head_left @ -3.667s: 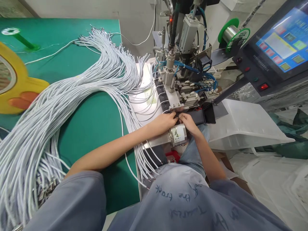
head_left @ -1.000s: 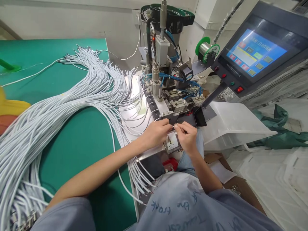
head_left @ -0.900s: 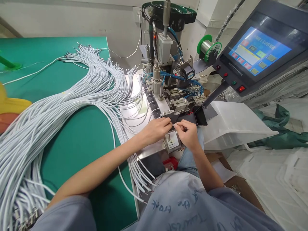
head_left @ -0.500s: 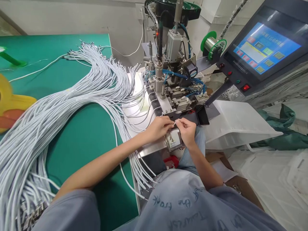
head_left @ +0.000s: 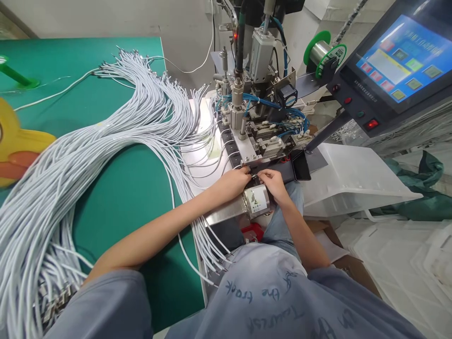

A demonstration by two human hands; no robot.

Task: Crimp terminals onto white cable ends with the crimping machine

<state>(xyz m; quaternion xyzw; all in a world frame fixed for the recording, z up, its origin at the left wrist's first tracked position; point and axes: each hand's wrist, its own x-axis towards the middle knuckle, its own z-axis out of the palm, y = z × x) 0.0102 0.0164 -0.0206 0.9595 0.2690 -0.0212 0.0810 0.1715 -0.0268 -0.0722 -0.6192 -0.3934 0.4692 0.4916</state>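
Observation:
My left hand [head_left: 233, 181] and my right hand [head_left: 272, 181] meet fingertip to fingertip at the front edge of a small bench machine [head_left: 254, 136]. Both are pinched on the end of a thin white cable [head_left: 253, 175], which is mostly hidden by my fingers. A silver motor with a warning label [head_left: 257, 199] sits just below my hands. A big sheaf of white cables [head_left: 106, 136] fans across the green table [head_left: 134, 188] to my left, with several ends hanging off the table edge near my left forearm.
A control panel with a blue touch screen [head_left: 399, 66] stands at the right. A green solder spool [head_left: 323, 49] sits behind the machine. A clear plastic bin [head_left: 353, 179] lies to the right of my hands, and a black phone [head_left: 301, 165] rests beside the machine. A yellow toy-like object [head_left: 17, 141] lies far left.
My hands, which held the cable end a little above the motor, have moved forward and down to the machine's front edge. The view has shifted slightly.

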